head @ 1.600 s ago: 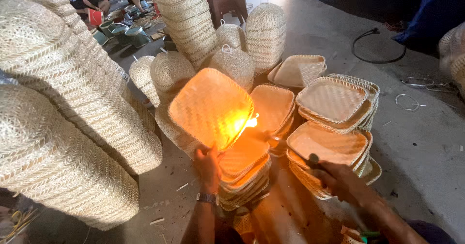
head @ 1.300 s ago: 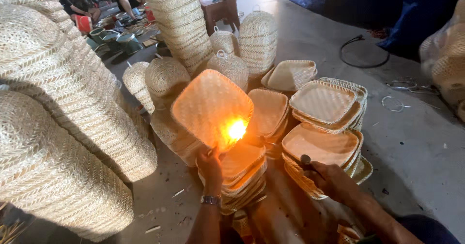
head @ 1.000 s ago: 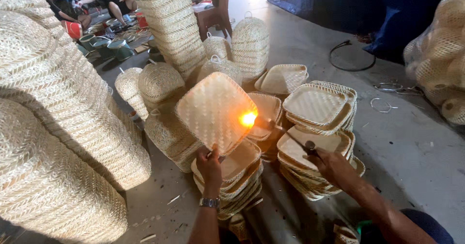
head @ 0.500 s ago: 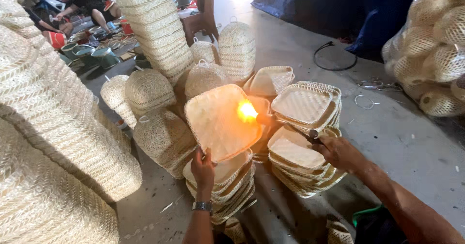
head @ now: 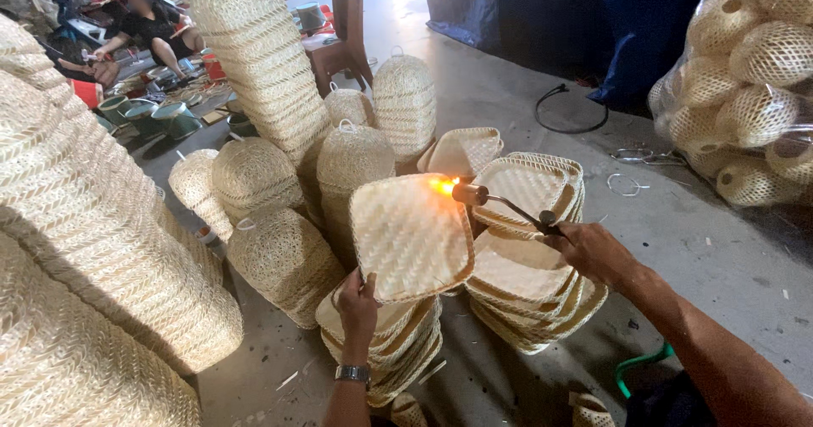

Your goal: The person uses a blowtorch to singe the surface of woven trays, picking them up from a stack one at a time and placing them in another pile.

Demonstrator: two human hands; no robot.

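Observation:
My left hand (head: 359,298) grips the lower edge of a square woven bamboo tray (head: 412,236) and holds it upright, tilted, above a stack of similar trays (head: 385,345). My right hand (head: 593,250) holds a gas torch (head: 501,204) by its thin metal neck. The torch's small orange flame (head: 442,185) touches the top right corner of the held tray. A watch sits on my left wrist.
More tray stacks (head: 529,285) stand to the right. Tall piles of woven baskets (head: 262,63) and dome-shaped lampshades (head: 284,257) crowd the left and back. Bagged woven balls (head: 745,80) sit at the far right. A person (head: 148,33) sits at the back left. A green hose (head: 639,366) lies by my right arm.
The flame has shrunk and moved from the tray's middle up to its top right corner. The camera view has shifted back and to the right.

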